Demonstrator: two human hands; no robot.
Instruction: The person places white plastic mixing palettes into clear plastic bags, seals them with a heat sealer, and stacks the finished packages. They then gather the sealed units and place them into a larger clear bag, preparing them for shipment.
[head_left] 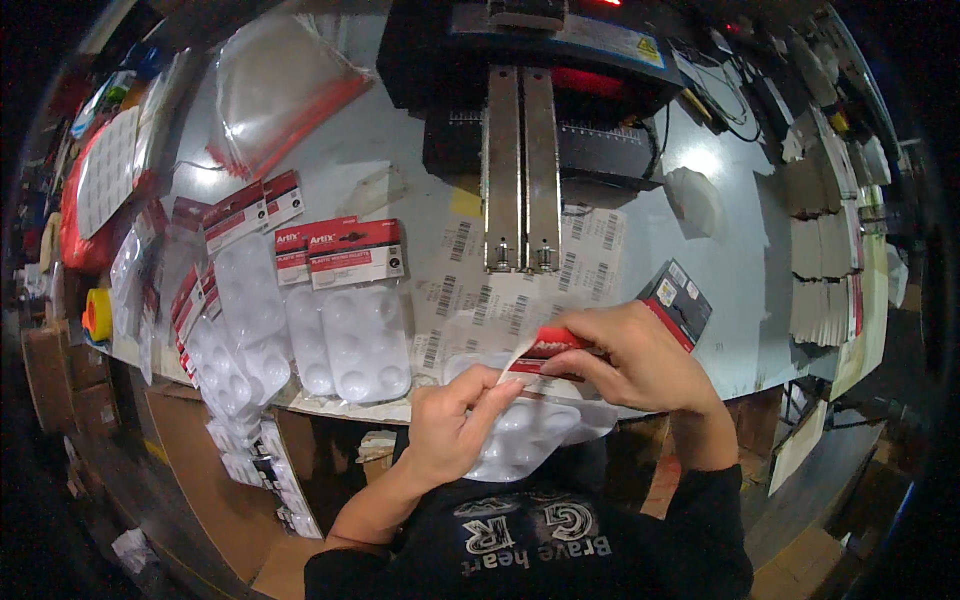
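Observation:
Near the table's front edge, my left hand (455, 425) pinches the left end of a red and white header card (550, 348). My right hand (632, 355) grips the same card from the right, thumb and fingers closed on it, and the card looks bent or folded between them. Under the card hangs a white plastic paint palette (520, 440) with round wells, in a clear bag, close against my black shirt. Some of the bag's top is hidden by my fingers. To the left lie bagged palettes (368, 345) with red and white header cards on top.
Barcode label sheets (450, 290) lie beyond my hands, under two metal bars (522, 170) reaching out from a black machine (530, 60). A stack of clear bags (285, 90) sits at the far left. Card stacks (825, 250) line the right. A dark box (680, 305) lies by my right hand.

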